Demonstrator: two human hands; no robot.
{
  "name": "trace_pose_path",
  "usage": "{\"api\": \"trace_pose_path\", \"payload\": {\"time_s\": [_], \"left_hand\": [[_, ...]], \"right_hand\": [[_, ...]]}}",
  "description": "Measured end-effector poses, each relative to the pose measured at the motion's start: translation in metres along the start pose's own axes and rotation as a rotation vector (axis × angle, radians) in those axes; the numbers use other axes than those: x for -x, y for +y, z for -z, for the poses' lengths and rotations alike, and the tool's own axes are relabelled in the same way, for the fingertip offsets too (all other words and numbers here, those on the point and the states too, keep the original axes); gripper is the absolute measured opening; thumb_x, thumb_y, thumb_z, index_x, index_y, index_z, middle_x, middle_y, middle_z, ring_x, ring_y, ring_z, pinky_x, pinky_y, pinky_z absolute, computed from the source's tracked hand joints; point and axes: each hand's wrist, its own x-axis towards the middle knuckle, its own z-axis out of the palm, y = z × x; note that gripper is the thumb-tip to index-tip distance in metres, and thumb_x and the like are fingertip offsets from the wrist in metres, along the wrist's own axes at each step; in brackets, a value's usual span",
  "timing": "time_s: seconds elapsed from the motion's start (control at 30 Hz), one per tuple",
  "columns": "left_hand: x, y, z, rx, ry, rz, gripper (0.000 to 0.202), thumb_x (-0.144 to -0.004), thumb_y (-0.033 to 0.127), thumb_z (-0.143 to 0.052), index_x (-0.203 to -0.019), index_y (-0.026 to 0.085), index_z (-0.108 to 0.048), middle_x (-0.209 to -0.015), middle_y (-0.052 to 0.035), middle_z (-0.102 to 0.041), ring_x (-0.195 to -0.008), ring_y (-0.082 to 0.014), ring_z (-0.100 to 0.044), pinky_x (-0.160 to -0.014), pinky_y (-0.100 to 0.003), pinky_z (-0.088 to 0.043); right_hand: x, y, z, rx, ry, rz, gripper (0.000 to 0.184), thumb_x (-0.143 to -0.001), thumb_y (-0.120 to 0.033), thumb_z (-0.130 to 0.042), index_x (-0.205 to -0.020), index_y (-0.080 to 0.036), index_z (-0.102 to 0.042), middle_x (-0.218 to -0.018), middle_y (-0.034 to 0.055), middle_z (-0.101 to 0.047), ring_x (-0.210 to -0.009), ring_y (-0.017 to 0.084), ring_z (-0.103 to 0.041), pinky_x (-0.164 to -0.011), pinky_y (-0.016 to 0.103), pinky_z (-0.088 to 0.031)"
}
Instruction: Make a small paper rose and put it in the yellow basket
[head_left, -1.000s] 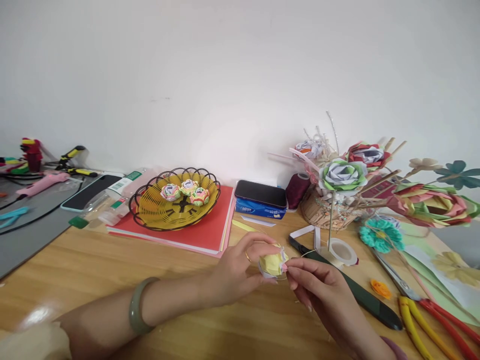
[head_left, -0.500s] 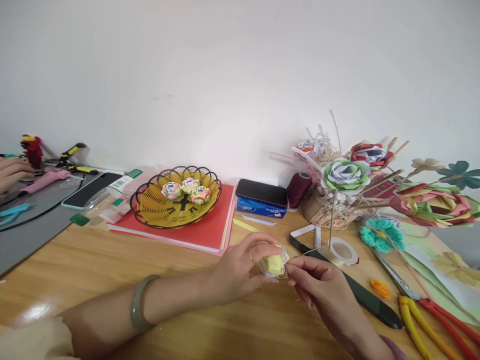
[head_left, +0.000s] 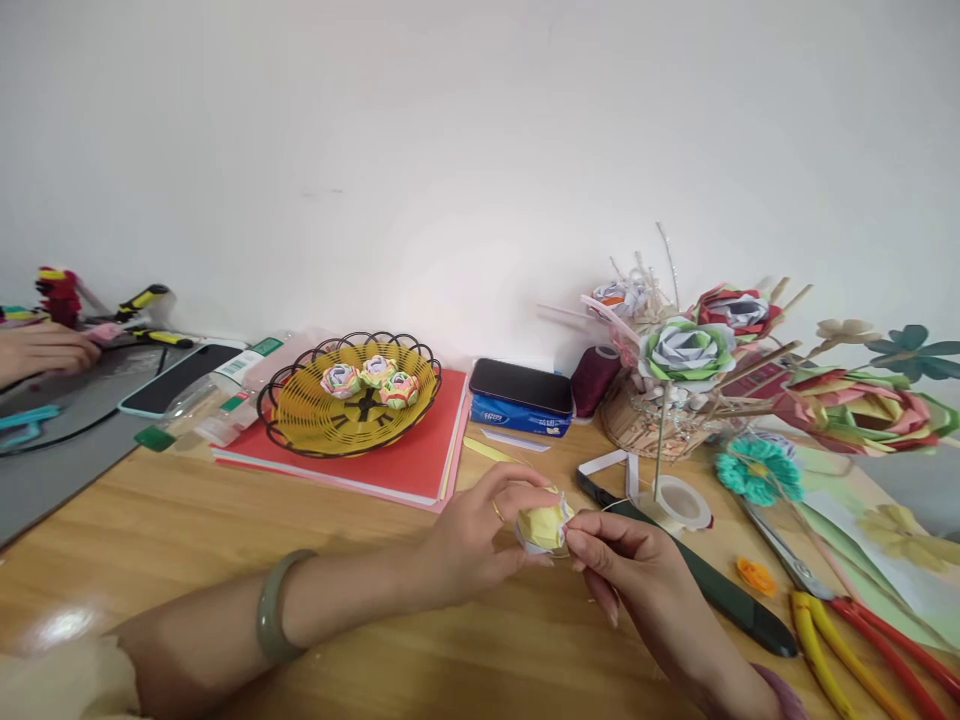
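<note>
My left hand (head_left: 474,535) is curled round a small yellow paper flower (head_left: 541,526) just above the wooden table (head_left: 187,530), fingers closed on it. My right hand (head_left: 628,565) touches the flower's right side with thumb and forefinger pinched; a thin thread seems to run from there, though I cannot make out just what the fingers hold. A green bangle (head_left: 271,606) sits on my left wrist.
A yellow wire basket (head_left: 300,412) with three paper roses stands on red folders (head_left: 409,462). Behind are a tissue pack with a phone (head_left: 522,387), a thread spool (head_left: 592,379) and a paper bouquet (head_left: 690,350). Tape (head_left: 681,502), a dark knife (head_left: 720,590) and pliers (head_left: 832,640) lie right. Another person's hand (head_left: 41,350) works far left.
My right hand has edged a little closer to the flower. The other person's hand has come into view at the far left and reached toward the pink tool.
</note>
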Motion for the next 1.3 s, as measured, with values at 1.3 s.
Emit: {"api": "trace_pose_path", "payload": {"time_s": [1.3], "left_hand": [[0.001, -0.001, -0.001, -0.019, 0.057, -0.018, 0.038, -0.077, 0.022, -0.061, -0.111, 0.024, -0.044, -0.110, -0.0070, -0.050, -0.104, -0.0166, -0.054, -0.087, -0.032, -0.049]], "right_hand": [[0.003, 0.001, -0.001, 0.026, 0.009, 0.086, 0.023, -0.073, -0.040, -0.065, -0.076, -0.017, -0.069, -0.048, -0.0055, -0.047, -0.041, 0.005, -0.040, -0.044, 0.019, -0.033]]}}
